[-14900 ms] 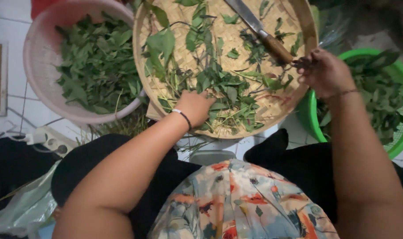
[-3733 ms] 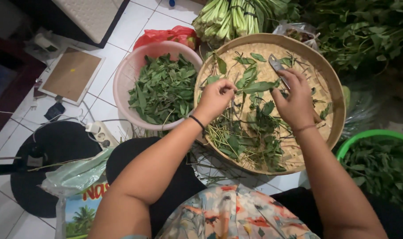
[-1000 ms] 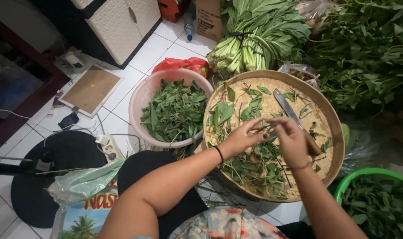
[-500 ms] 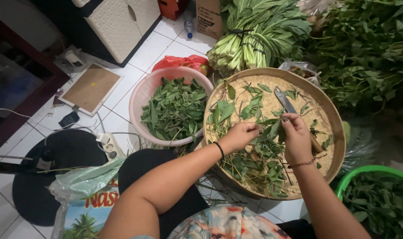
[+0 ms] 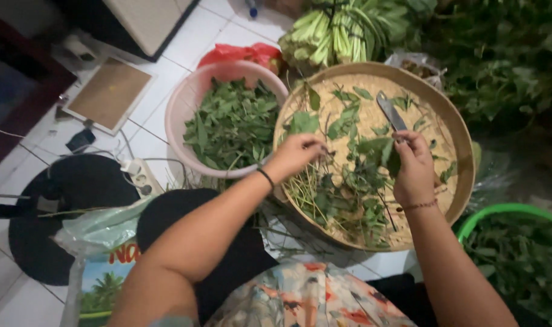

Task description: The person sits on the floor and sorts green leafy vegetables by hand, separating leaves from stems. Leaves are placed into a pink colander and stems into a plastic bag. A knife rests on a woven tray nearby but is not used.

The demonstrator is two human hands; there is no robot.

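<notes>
Leaves and thin stems [image 5: 342,181] lie scattered across a round woven bamboo tray [image 5: 458,130] that sits on the white tiled floor [image 5: 161,130] in front of the seated person. The left hand [image 5: 297,154], with a dark band at the wrist, hovers over the tray's left part, its fingers pinched together on a thin stalk. The right hand [image 5: 414,166], with a thin bracelet at the wrist, is over the tray's middle, its grip clamped on a sprig of green leaves [image 5: 379,151] that sticks out toward the left hand. A knife [image 5: 391,114] with a grey blade lies on the tray just above the right hand; whether the hand touches its handle cannot be told.

Left of the tray, touching its rim, stands a pink plastic basin [image 5: 182,106] filled with picked green leaves. A red plastic bag [image 5: 239,53] lies behind the basin. Beyond the tray rests a bundle of pale-stalked greens [image 5: 342,33], and a dark heap of leafy branches [image 5: 506,60] fills the upper right. A green basin [image 5: 500,212] holding more leaves sits at the lower right, beside the right forearm. A white power strip [image 5: 141,175] lies on the floor near the pink basin.
</notes>
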